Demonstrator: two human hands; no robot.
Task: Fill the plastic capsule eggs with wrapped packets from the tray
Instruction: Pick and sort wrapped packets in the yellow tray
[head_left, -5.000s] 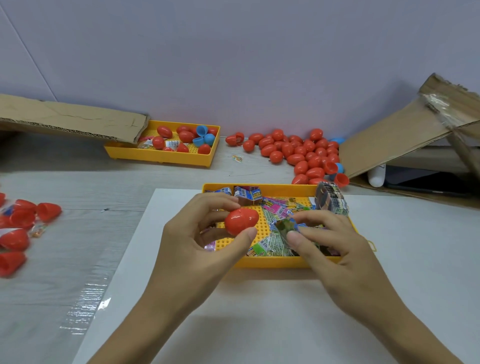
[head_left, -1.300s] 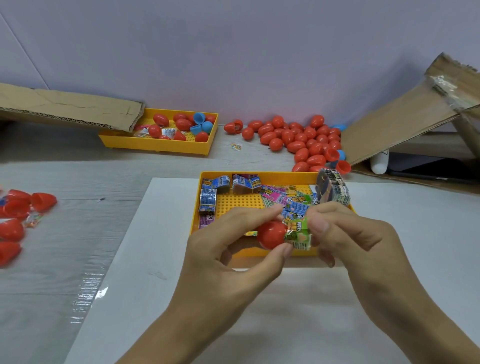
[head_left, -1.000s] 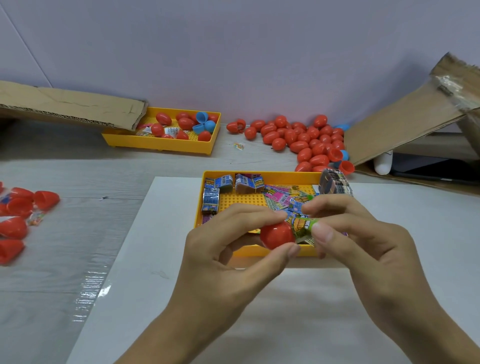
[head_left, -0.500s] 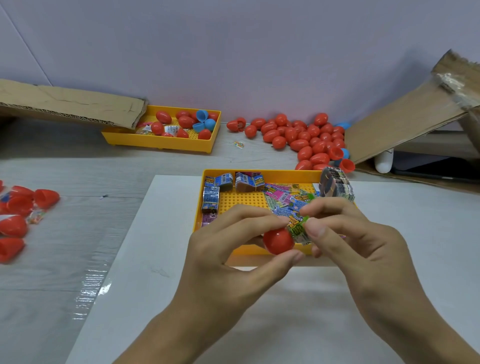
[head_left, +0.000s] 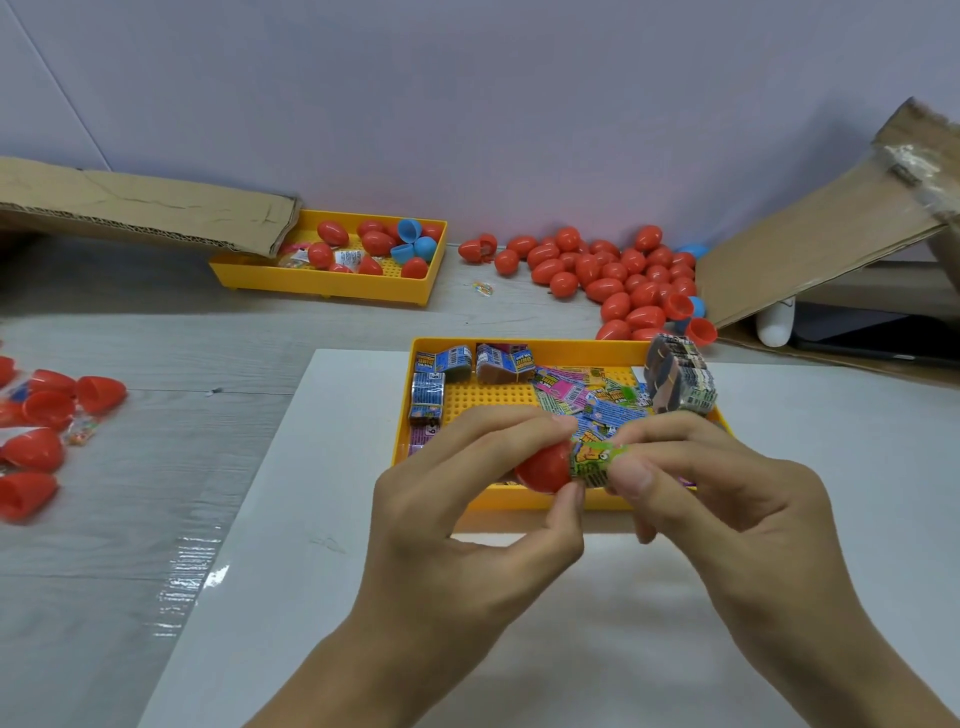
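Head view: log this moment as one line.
left hand: holds red egg half | right hand: pushes green packet in | packet partly out

Both forearms reach forward, hands meeting at the middle. The left hand (head_left: 467, 499) has thumb and fingers curled in a pinch; the right hand (head_left: 717, 499) pinches likewise, fingertips nearly touching the left's.

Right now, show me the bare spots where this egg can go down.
Free: the white board below the near tray, and the grey table between the board and the egg halves. Crowded: the near tray and the egg pile.
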